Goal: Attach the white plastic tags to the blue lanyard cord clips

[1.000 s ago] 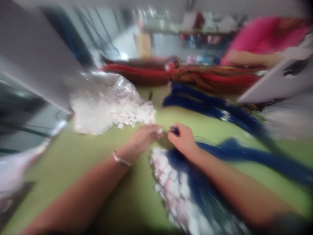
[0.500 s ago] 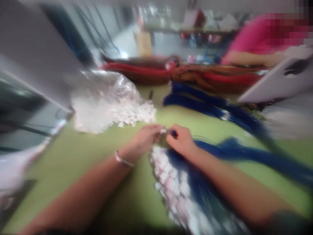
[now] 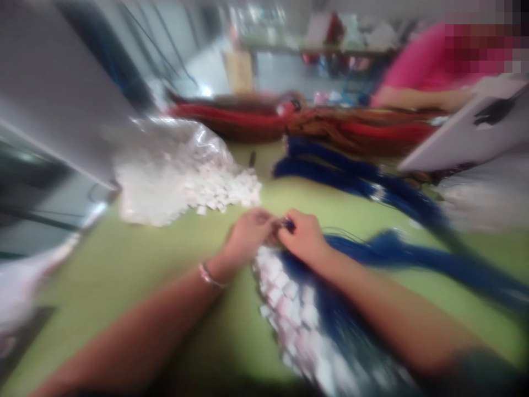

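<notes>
My left hand (image 3: 248, 236) and my right hand (image 3: 301, 237) meet fingertip to fingertip over the green table (image 3: 144, 275). The right hand is closed on the end of a bundle of blue strands (image 3: 413, 262) that trails off to the right. The left hand pinches something small and white against that end; blur hides what it is. Just below the hands lies a row of blue strands with small white tags (image 3: 289, 309) on their ends.
A clear plastic bag of small white pieces (image 3: 177, 176) lies open at the left. More blue strands (image 3: 351, 179) and red and orange bundles (image 3: 322, 124) lie farther back. A person in pink (image 3: 417, 71) sits at the far right by a white board (image 3: 467, 138).
My two hands have drawn closer together until the fingertips touch. The view has shifted slightly.
</notes>
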A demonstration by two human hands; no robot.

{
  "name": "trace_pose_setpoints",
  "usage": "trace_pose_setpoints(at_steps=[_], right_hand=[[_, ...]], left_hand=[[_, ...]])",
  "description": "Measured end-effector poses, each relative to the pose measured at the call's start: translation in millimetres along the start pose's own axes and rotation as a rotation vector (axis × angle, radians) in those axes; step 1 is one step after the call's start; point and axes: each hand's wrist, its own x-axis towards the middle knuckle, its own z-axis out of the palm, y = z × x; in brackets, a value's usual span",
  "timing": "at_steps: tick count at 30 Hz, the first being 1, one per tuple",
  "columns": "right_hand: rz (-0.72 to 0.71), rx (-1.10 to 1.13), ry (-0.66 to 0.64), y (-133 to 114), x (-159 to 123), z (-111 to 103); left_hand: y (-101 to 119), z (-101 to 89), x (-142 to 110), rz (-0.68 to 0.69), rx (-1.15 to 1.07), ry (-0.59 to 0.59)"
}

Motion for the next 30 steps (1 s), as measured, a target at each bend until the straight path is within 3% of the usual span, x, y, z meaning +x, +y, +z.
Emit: trace_pose_setpoints(at_steps=[7, 11, 17, 22, 23, 26, 27, 30], right_hand=[[0.06, 0.174, -0.031, 7, 7, -2], [0.063, 0.182, -0.045, 6, 7, -2], [0.167, 0.355, -0.089, 7, 12, -6], [0.375, 0.638, -0.061, 8, 19, -10], [0.383, 0.669, -0.075, 8, 19, -10], [0.364, 0.705, -0.124, 5, 17, -10], [0.355, 0.701, -0.136, 4, 16, -10], [0.315, 0.644, -0.14, 2, 14, -9]], left_hand=[[-8, 0.2, 5, -0.038, -0.071, -0.038], [-9, -1.7, 7, -0.031, 0.008, -0.075], [-5, -3.2, 0, 0.08, 0.301, -0.169], [10, -11.5, -4, 0.318, 0.714, -0.375], [14, -16.1, -1, 0.372, 0.8, -0.321], [17, -34.8, 15, 0.54, 1.04, 0.061], [16, -41.0, 22, 0.584, 1.105, 0.134], [6, -53.0, 35, 0.624, 1.252, 0.113]])
